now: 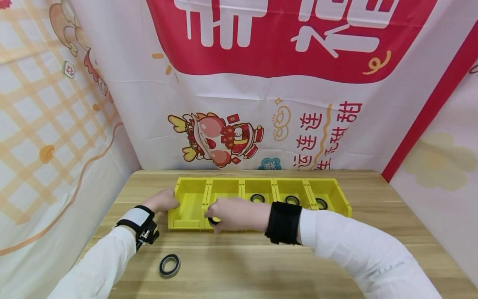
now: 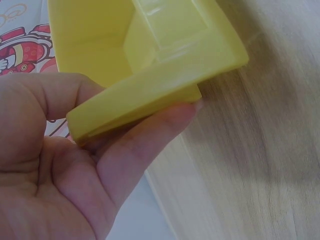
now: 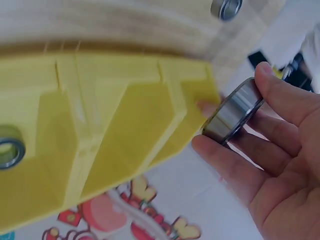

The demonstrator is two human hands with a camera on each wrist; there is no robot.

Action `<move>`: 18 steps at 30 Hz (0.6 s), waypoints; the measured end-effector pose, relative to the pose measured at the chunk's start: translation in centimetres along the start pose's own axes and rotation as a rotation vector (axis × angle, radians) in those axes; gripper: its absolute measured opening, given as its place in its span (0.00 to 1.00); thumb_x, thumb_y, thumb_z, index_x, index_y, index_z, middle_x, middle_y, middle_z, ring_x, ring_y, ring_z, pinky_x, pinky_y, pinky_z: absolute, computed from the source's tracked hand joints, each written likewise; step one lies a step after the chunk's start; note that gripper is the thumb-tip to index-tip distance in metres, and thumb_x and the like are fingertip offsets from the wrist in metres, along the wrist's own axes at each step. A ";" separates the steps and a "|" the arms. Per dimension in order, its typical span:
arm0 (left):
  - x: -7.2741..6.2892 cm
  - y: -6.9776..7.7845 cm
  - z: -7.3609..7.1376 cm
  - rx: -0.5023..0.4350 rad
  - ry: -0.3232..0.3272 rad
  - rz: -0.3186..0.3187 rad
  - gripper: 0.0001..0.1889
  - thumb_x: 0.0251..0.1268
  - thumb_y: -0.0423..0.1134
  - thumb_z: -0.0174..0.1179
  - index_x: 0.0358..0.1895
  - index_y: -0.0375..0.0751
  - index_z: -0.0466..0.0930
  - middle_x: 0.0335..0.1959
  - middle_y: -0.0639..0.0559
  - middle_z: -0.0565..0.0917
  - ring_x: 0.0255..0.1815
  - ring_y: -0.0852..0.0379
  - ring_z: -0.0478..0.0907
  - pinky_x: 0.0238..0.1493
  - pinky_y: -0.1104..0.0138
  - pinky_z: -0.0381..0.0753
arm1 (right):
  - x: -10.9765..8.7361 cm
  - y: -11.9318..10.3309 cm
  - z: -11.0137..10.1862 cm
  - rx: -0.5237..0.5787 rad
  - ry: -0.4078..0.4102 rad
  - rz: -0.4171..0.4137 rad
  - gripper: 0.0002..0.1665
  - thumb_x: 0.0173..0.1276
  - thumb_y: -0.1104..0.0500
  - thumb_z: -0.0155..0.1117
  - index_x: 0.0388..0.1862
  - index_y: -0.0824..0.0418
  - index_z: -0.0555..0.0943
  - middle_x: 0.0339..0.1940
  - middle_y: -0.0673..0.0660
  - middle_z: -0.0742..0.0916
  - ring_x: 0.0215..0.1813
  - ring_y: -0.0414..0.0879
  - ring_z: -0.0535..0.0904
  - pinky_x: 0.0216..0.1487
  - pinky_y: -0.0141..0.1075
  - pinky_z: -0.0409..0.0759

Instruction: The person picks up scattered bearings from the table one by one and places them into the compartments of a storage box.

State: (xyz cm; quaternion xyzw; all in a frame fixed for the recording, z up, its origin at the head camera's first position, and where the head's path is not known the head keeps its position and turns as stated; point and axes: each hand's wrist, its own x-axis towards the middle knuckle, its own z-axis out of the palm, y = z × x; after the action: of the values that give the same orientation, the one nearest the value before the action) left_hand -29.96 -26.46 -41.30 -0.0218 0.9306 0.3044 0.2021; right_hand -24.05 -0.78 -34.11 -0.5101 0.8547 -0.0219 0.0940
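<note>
My left hand (image 1: 163,201) grips the side wall of the leftmost yellow bin (image 1: 186,224), thumb on one face and fingers on the other in the left wrist view. Between the thumb and fingers of my right hand (image 1: 239,211) is a ball bearing (image 3: 235,111), a shiny steel ring with a dark face. That hand hovers over the front of the second bin from the left, hiding part of it. Single bearings lie in the third bin (image 1: 257,198), the fourth (image 1: 292,200) and the rightmost (image 1: 321,203).
Another bearing (image 1: 169,265) lies flat on the wooden table (image 1: 269,270), in front of the leftmost bin. The yellow bins stand joined in a row near the table's back edge. Behind them hangs a printed cloth (image 1: 280,95), with more cloth at both sides.
</note>
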 end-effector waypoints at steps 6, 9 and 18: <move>0.0 -0.2 0.1 -0.023 -0.008 -0.007 0.18 0.54 0.29 0.49 0.50 0.23 0.65 0.40 0.36 0.76 0.37 0.49 0.75 0.35 0.61 0.80 | 1.7 2.6 -0.5 0.030 0.073 0.044 0.15 0.56 0.50 0.69 0.39 0.56 0.83 0.34 0.46 0.85 0.35 0.37 0.78 0.43 0.25 0.77; 0.0 -0.2 0.1 -0.050 -0.015 -0.007 0.18 0.54 0.28 0.48 0.49 0.23 0.65 0.40 0.36 0.75 0.37 0.49 0.75 0.36 0.60 0.81 | 2.4 4.0 -0.3 0.042 0.083 0.075 0.12 0.56 0.50 0.68 0.34 0.55 0.82 0.31 0.46 0.83 0.33 0.37 0.76 0.40 0.25 0.76; 0.1 0.0 0.0 -0.066 -0.007 0.008 0.18 0.53 0.28 0.45 0.49 0.22 0.64 0.39 0.37 0.75 0.36 0.48 0.76 0.34 0.60 0.81 | 4.6 6.8 2.1 0.050 0.099 0.158 0.11 0.56 0.53 0.70 0.35 0.57 0.83 0.31 0.47 0.84 0.33 0.38 0.78 0.39 0.29 0.77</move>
State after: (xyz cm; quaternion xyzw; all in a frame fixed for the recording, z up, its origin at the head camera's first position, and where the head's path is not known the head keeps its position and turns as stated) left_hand -30.03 -26.49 -41.30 -0.0234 0.9194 0.3357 0.2034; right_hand -31.66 -1.42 -37.69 -0.4367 0.8951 -0.0609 0.0658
